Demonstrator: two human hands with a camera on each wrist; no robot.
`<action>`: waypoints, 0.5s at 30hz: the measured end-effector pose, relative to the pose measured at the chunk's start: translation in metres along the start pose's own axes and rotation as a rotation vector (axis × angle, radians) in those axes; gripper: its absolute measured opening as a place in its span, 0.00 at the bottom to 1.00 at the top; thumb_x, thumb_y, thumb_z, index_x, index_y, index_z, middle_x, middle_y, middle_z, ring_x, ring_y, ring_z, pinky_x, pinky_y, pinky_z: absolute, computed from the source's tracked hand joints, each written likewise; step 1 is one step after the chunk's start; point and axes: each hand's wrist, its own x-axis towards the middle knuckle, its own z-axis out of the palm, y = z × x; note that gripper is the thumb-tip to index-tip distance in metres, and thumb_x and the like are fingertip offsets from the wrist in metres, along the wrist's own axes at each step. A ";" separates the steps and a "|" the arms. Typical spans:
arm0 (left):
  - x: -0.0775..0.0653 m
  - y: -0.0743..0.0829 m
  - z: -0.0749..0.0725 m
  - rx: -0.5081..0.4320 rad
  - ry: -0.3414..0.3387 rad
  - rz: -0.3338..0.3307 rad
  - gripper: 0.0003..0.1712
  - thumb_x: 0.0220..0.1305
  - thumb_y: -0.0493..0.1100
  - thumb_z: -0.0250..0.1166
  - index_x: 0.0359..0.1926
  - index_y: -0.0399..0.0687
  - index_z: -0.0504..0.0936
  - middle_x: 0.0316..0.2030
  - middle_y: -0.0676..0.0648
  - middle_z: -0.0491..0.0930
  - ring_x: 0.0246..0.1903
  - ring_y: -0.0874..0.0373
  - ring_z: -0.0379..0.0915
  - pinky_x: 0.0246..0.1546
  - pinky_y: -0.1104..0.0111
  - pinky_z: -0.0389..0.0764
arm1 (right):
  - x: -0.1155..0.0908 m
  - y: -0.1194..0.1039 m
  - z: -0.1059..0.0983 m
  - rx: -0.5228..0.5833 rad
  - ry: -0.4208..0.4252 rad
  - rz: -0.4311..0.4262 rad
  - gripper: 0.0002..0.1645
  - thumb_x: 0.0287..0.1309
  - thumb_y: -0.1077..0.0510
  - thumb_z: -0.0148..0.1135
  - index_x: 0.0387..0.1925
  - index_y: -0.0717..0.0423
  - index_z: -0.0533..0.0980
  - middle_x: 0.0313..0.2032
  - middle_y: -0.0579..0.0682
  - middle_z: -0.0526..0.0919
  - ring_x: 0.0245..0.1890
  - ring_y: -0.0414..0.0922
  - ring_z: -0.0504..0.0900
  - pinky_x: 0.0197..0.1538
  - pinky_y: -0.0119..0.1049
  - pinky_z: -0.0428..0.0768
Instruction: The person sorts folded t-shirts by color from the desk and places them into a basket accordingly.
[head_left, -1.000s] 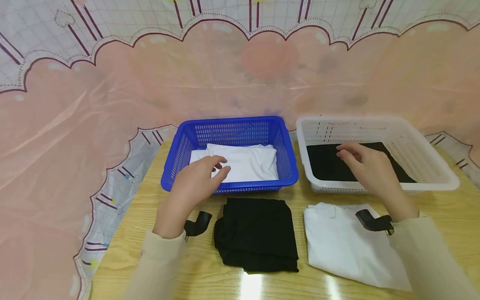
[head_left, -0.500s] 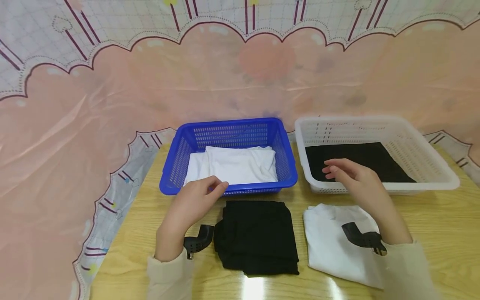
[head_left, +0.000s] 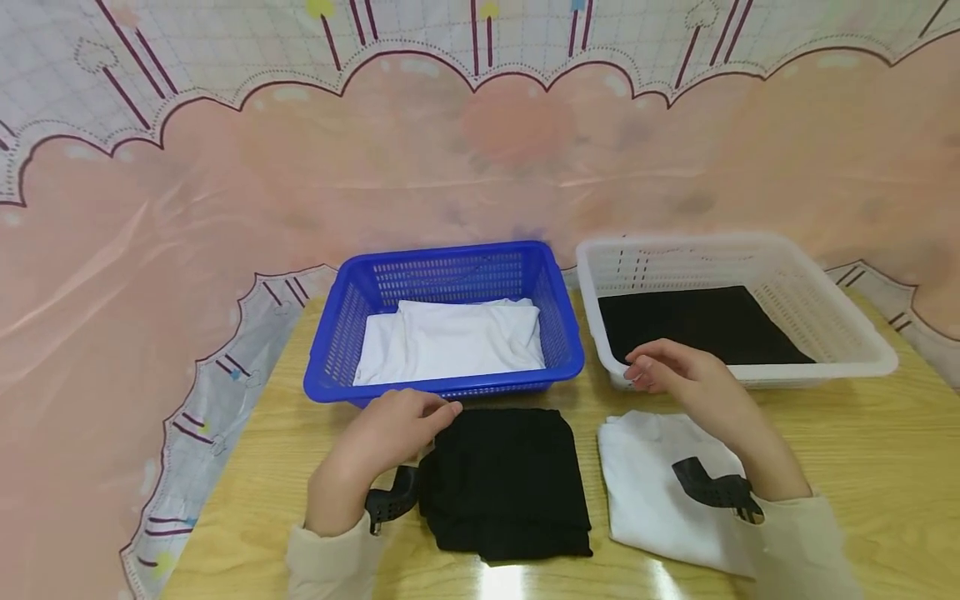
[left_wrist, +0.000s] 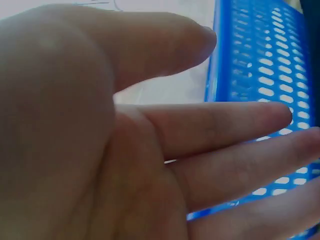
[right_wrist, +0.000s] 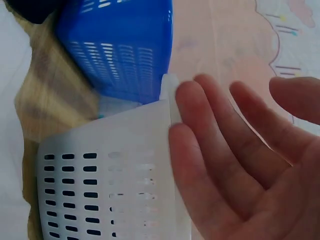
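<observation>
My left hand (head_left: 397, 429) holds nothing; it hovers at the front edge of the blue basket (head_left: 442, 388), beside the upper left corner of a folded black cloth (head_left: 510, 483). Its fingers (left_wrist: 220, 130) stretch out straight in the left wrist view. My right hand (head_left: 686, 379), also holding nothing, is at the front left corner of the white basket (head_left: 832, 369), above a folded white cloth (head_left: 660, 492). In the right wrist view its fingertips (right_wrist: 187, 100) are right at that basket's rim, fingers loosely bent.
Folded white cloth (head_left: 468, 337) lies inside the blue basket, and a flat black cloth (head_left: 690, 321) inside the white one. Everything stands on a wooden table (head_left: 885, 467). A patterned pink sheet (head_left: 375, 183) hangs behind the baskets.
Both hands have drawn back toward me: the left from over the blue basket to its front edge, the right from over the white basket to its front corner. The cloths stay put.
</observation>
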 end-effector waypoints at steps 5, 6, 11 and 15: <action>0.001 -0.001 0.005 -0.030 -0.034 -0.062 0.25 0.62 0.60 0.50 0.21 0.48 0.77 0.09 0.52 0.67 0.10 0.59 0.64 0.17 0.67 0.64 | 0.002 -0.001 0.007 0.021 -0.130 0.040 0.17 0.63 0.50 0.47 0.44 0.57 0.72 0.33 0.53 0.80 0.35 0.48 0.79 0.40 0.39 0.78; 0.001 -0.002 0.005 -0.022 -0.036 -0.076 0.25 0.61 0.60 0.51 0.21 0.48 0.78 0.09 0.52 0.67 0.11 0.59 0.64 0.17 0.67 0.64 | 0.002 -0.002 0.009 0.011 -0.163 0.043 0.17 0.63 0.49 0.47 0.44 0.57 0.72 0.33 0.53 0.80 0.35 0.48 0.79 0.40 0.41 0.77; 0.007 -0.006 0.010 0.022 -0.067 -0.153 0.27 0.53 0.69 0.54 0.30 0.51 0.81 0.14 0.52 0.71 0.16 0.60 0.68 0.21 0.67 0.67 | 0.006 -0.003 0.022 -0.046 -0.315 0.060 0.24 0.63 0.47 0.46 0.54 0.57 0.68 0.34 0.49 0.81 0.33 0.44 0.80 0.38 0.43 0.77; 0.011 -0.011 0.014 0.054 -0.096 -0.194 0.35 0.45 0.74 0.55 0.36 0.49 0.81 0.20 0.51 0.73 0.17 0.58 0.69 0.18 0.67 0.69 | 0.006 -0.003 0.033 -0.069 -0.425 0.056 0.29 0.64 0.48 0.46 0.61 0.60 0.61 0.34 0.47 0.81 0.32 0.42 0.80 0.36 0.37 0.78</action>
